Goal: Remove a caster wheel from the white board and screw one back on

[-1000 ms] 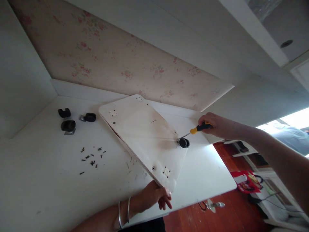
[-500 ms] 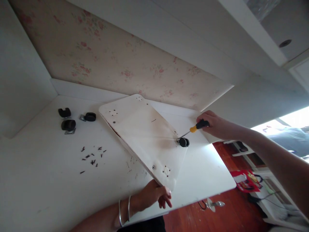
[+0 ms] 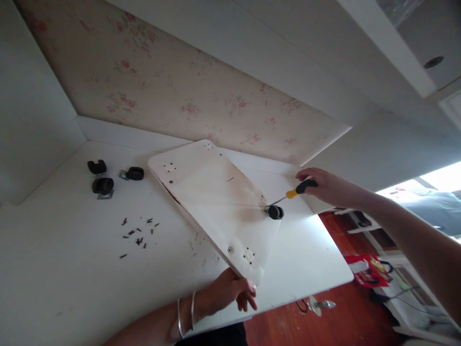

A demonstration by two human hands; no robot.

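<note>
A white board (image 3: 212, 202) with screw holes near its corners lies at an angle on the white desk. My left hand (image 3: 230, 290), with two silver bangles at the wrist, grips the board's near corner. In my right hand (image 3: 317, 182) is a screwdriver (image 3: 293, 192) with a black and yellow handle, its fingers closed round the grip. The screwdriver's tip meets the metal base of a black caster wheel (image 3: 275, 212) at the board's right edge. Whether the tip sits in a screw head is too small to tell.
Several loose screws (image 3: 139, 235) lie scattered on the desk (image 3: 72, 278), left of the board. Behind them are a caster (image 3: 135, 173) and two more black casters (image 3: 103, 185). A papered wall (image 3: 187, 96) rises behind; a red bag (image 3: 370, 271) is at the right.
My right hand's fingers have shifted slightly around the screwdriver handle, while its tip stays at the caster. The left hand and board hold their place; the view has moved a little.
</note>
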